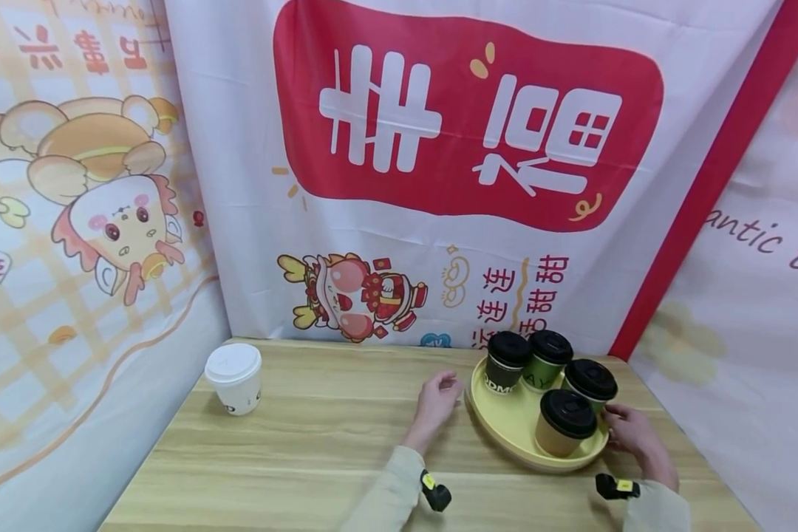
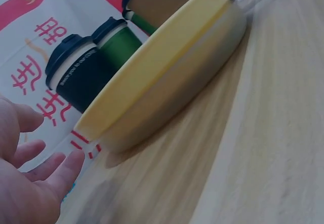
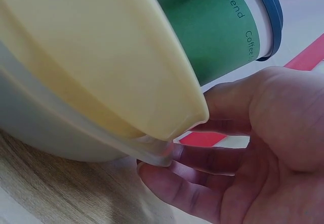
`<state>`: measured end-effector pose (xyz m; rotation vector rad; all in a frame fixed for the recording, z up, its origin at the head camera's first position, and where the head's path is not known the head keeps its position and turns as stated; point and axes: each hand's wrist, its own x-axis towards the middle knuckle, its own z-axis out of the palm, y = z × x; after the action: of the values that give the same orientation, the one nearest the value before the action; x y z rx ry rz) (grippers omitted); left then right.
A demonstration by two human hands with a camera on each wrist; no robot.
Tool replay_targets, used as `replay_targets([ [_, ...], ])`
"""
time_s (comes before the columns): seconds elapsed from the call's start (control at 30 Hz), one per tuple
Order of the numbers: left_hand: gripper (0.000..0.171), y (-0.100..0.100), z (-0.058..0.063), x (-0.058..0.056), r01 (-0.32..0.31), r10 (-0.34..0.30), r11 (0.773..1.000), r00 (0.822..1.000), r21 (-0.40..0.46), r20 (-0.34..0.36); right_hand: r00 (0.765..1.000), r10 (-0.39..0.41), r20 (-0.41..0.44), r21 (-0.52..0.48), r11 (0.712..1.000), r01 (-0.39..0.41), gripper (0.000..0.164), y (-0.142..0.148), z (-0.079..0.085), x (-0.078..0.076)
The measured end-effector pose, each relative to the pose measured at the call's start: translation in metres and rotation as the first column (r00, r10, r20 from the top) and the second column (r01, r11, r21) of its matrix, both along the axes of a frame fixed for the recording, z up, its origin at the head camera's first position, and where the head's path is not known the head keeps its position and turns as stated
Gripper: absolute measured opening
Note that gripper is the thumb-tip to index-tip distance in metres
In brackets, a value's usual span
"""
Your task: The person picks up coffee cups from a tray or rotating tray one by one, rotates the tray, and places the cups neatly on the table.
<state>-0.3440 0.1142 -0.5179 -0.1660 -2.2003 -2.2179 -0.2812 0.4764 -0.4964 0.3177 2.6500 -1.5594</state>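
A round yellow tray [image 1: 505, 425] stands on the table's right side, bearing several lidded paper cups. These are a dark cup [image 1: 502, 377], a green cup [image 1: 539, 375], a second green cup [image 3: 212, 32] and a brown cup [image 1: 557, 440], all with black lids. My right hand [image 1: 635, 436] grips the tray's right edge, fingers curled at its underside in the right wrist view. By the tray's left edge is my left hand [image 1: 437, 403], apart from the rim, fingers loosely bent and holding nothing. In the left wrist view a gap separates its fingertips [image 2: 73, 166] from the tray.
A white paper cup [image 1: 236, 388] with a white lid stands at the table's back left. Printed cloth hangs behind the wooden table [image 1: 319, 436], and further printed sheets flank it. Both wrists carry small black cameras.
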Motion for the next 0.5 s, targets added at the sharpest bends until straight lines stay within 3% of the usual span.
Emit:
replay_targets([
  [0.17, 0.044, 0.013, -0.005, 0.001, 0.011, -0.010, 0.999, 1.000, -0.040, 0.024, 1.000, 0.004, -0.001, 0.025, 1.000, -0.004, 0.052, 0.001, 0.002, 0.000],
  [0.5, 0.047, 0.028, -0.019, 0.008, 0.017, -0.027, 0.995, 0.994, 0.097, 0.102, 1.000, 0.018, -0.007, 0.044, 0.999, -0.017, 0.052, 0.000, 0.003, 0.002],
])
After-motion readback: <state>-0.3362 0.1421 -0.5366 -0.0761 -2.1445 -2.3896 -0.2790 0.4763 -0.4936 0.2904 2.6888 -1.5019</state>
